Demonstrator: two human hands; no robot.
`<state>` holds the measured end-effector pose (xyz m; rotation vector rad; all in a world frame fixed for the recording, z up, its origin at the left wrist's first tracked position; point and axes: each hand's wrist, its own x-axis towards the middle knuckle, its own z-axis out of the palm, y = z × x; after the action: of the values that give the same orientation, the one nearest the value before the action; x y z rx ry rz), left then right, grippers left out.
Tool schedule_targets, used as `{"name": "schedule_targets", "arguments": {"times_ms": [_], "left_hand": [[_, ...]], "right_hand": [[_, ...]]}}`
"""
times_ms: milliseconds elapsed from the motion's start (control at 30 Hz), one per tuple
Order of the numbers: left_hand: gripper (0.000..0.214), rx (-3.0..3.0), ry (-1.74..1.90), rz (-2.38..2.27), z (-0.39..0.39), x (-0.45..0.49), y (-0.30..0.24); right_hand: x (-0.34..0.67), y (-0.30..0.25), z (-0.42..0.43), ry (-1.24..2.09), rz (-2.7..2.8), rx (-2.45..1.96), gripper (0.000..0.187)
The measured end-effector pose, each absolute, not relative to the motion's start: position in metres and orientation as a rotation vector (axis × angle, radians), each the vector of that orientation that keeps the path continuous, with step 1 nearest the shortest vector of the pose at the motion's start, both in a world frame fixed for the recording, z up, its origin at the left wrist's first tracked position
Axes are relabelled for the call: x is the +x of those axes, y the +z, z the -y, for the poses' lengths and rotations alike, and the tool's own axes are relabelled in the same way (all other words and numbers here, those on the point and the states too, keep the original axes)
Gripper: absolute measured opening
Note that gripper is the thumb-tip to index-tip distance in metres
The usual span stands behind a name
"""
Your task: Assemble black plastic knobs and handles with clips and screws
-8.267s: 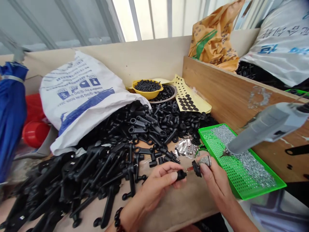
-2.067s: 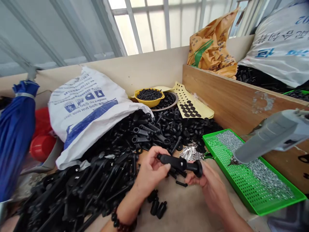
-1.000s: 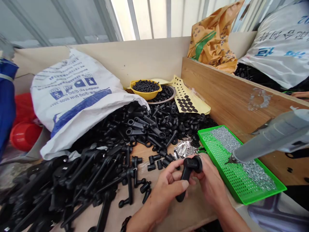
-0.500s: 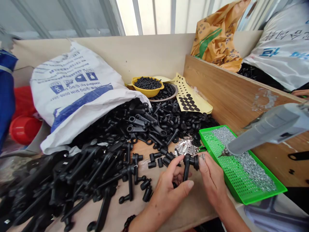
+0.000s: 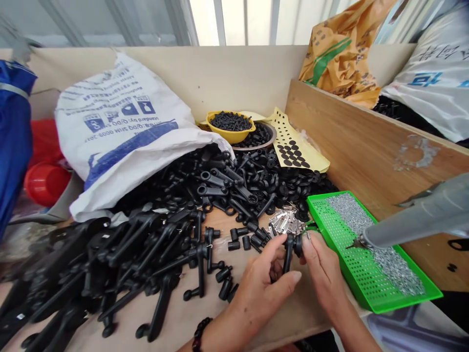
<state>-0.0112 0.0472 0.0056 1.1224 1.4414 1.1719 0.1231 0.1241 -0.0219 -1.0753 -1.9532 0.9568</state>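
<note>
Here, above the table (image 5: 293, 313) near its front edge, the black crank (image 5: 288, 254) sits between both hands: the left hand (image 5: 260, 283) curls its fingers around it, thumb sticking out wide, while the right hand (image 5: 322, 266) closes in narrow on the round end. Silver clips (image 5: 285, 221) lie just beyond, and the green tray (image 5: 331, 226) lines the right edge, a grey driver (image 5: 414, 217) angled over it.

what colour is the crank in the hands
The crank is black, clearest in the head view.
</note>
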Motion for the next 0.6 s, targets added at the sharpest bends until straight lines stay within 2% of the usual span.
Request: {"name": "schedule_targets", "arguments": {"times_ms": [333, 600], "left_hand": [[0.053, 1.173, 1.170, -1.463, -0.0497, -0.0130, 0.0035], [0.050, 1.391, 1.153, -1.585, -0.0477, -0.0113, 0.0059]], "right_hand": [[0.1216, -0.0128, -0.1261, 1.276, 1.818, -1.121, 0.042], [0.1147, -0.0183, -0.1239, 1.665, 1.428, -1.135, 0.041]]}}
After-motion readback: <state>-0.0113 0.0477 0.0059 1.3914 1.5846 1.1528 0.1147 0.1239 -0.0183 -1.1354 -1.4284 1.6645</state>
